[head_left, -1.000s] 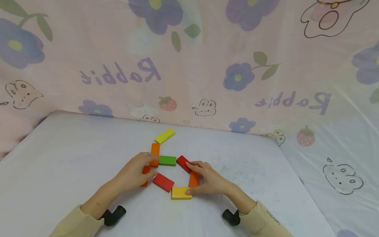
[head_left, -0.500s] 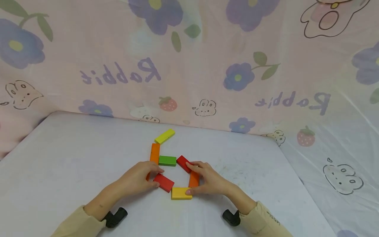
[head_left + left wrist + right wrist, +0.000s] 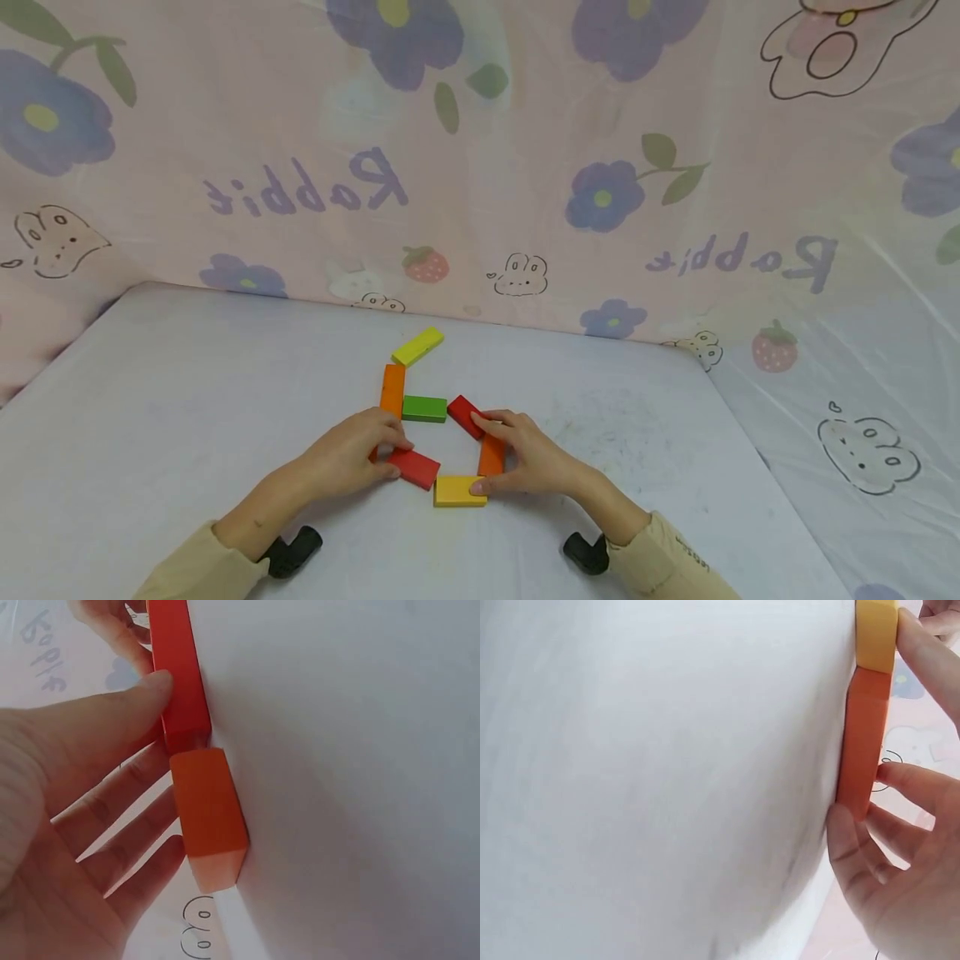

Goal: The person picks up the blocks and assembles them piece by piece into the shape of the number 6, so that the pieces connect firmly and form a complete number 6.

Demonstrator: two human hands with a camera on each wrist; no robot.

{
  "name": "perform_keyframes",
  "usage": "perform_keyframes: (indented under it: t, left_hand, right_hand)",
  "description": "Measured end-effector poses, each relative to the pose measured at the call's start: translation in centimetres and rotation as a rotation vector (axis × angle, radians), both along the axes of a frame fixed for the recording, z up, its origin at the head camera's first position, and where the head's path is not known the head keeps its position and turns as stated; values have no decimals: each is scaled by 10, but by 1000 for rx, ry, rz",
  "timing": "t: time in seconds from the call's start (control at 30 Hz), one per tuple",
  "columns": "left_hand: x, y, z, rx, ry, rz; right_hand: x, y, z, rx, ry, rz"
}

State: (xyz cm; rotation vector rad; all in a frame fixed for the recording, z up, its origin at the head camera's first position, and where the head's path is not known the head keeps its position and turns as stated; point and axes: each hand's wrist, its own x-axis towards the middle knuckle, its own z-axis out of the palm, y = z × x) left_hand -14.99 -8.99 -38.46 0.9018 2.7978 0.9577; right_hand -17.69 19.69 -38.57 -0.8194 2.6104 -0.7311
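My left hand (image 3: 341, 458) pinches the lower red block (image 3: 417, 470) by its left end, between thumb and fingers. In the left wrist view, that red block (image 3: 178, 667) meets an orange block (image 3: 210, 806) end to end; the head view mostly hides this orange block behind the hand. My right hand (image 3: 540, 457) lies spread at the right side, its thumb on the yellow block (image 3: 456, 492) and fingertips on the upper red block (image 3: 467, 415). Between them lies another orange block (image 3: 492, 454), its end touching the yellow block (image 3: 876, 637) in the right wrist view.
A green block (image 3: 424, 408) closes the far side of the ring of blocks. Beyond its left end stand an orange block (image 3: 392, 390) and a bright yellow block (image 3: 417, 346). The white table (image 3: 637, 400) ends at a patterned cloth (image 3: 480, 167) behind.
My left hand has moved from the left-side orange blocks toward me and onto the lower red block, which has shifted slightly nearer me. The right hand stays put.
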Motion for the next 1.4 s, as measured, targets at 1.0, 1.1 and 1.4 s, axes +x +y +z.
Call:
perform_keyframes:
  t: [1.0, 1.1, 1.4]
  left_hand:
    - [5, -1, 7, -61, -64, -27]
    - [5, -2, 7, -59, -66, -13]
    - [4, -15, 13, -20, -36, 45]
  right_hand:
    - [1, 1, 0, -5, 19, 8]
    - [0, 2, 0, -5, 17, 8]
    - [0, 2, 0, -7, 11, 15]
